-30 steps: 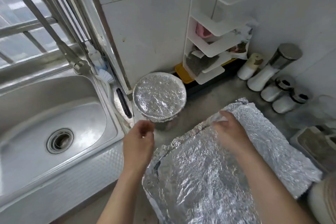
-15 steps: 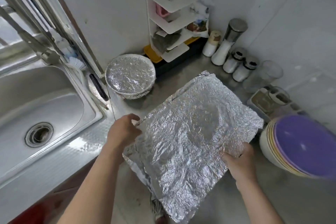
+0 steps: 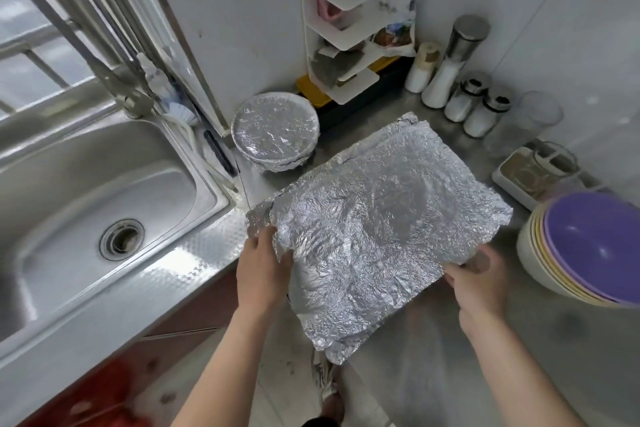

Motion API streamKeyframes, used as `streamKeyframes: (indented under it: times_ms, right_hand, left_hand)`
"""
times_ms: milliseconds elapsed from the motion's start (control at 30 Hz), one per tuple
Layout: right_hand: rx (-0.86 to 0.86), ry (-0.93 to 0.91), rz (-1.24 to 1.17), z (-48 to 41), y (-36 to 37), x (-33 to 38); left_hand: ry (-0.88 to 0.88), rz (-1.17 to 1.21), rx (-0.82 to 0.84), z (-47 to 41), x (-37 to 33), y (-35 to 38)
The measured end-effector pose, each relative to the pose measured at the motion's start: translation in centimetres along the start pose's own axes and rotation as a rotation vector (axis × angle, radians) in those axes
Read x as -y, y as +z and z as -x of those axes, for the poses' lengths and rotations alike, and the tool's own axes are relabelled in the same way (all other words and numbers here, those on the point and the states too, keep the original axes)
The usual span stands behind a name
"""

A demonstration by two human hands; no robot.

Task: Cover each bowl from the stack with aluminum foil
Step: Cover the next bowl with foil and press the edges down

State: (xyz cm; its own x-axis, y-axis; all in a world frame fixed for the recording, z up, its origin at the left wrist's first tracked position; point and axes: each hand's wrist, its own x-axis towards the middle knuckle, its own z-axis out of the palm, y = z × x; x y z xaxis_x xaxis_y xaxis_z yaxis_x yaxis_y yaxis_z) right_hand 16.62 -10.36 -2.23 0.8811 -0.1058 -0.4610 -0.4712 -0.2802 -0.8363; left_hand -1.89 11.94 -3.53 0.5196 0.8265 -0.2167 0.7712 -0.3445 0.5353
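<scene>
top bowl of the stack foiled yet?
No, the purple bowl atop the bowl stack is bare; the left hand and right hand hold the foil sheet beside it.

hands (image 3: 374,274) gripping foil sheet (image 3: 381,218) (crinkled), bowl stack (image 3: 585,250) beside

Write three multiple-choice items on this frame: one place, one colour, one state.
1. Where does the foil-covered bowl stand? A on the floor; B on the counter by the wall; C on a stool.
2. What colour is the top bowl of the stack? A green; B purple; C red.
3. How is the foil sheet? A wrapped round a bowl; B rolled up; C gripped at its edges by the left hand and right hand.
Key: B, it sits on the counter close to the wall; B, the uppermost bowl is purple; C, each hand pinches an edge.
</scene>
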Motion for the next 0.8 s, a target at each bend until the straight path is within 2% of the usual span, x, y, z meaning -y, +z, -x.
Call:
streamKeyframes:
  times_ms: [100, 167, 267, 467, 500, 533, 600, 667, 733, 800]
  right_hand:
    - [0.048, 0.160, -0.243, 0.5, -0.1, 1.0]
    - [0.065, 0.240, -0.310, 0.5, -0.3, 1.6]
    - [0.074, 0.283, -0.333, 0.5, -0.6, 2.2]
    - [0.121, 0.244, -0.272, 0.7, -1.3, 3.3]
    - [0.131, 0.201, -0.183, 0.9, -1.8, 3.5]
    - [0.147, 0.111, 0.002, 1.1, -2.4, 3.6]
    - [0.213, -0.205, 0.546, 1.6, -4.3, 3.5]
    - [0.402, -0.465, 0.918, 2.8, -6.2, 3.0]
    - [0.637, -0.560, 1.086, 4.5, -7.3, 1.9]
    - [0.775, -0.657, 1.111, 5.8, -7.6, 0.7]
  left_hand:
    - [-0.076, 0.051, 0.015, -0.1, 0.5, 0.7]
    - [-0.125, 0.103, 0.020, -0.4, 0.5, 0.7]
    - [-0.205, 0.193, 0.006, -0.6, -0.4, 0.3]
    - [-0.223, 0.394, -0.087, -0.1, -3.3, -1.2]
    - [-0.207, 0.436, -0.103, 0.2, -3.8, -1.6]
    - [-0.192, 0.482, -0.113, 0.3, -4.4, -2.0]
    - [-0.171, 0.618, -0.113, 0.9, -5.6, -2.6]
    - [-0.162, 0.777, -0.093, 2.1, -7.0, -3.1]
    - [-0.149, 0.856, -0.079, 3.4, -8.6, -3.5]
    - [-0.150, 0.920, -0.080, 4.4, -9.8, -3.7]
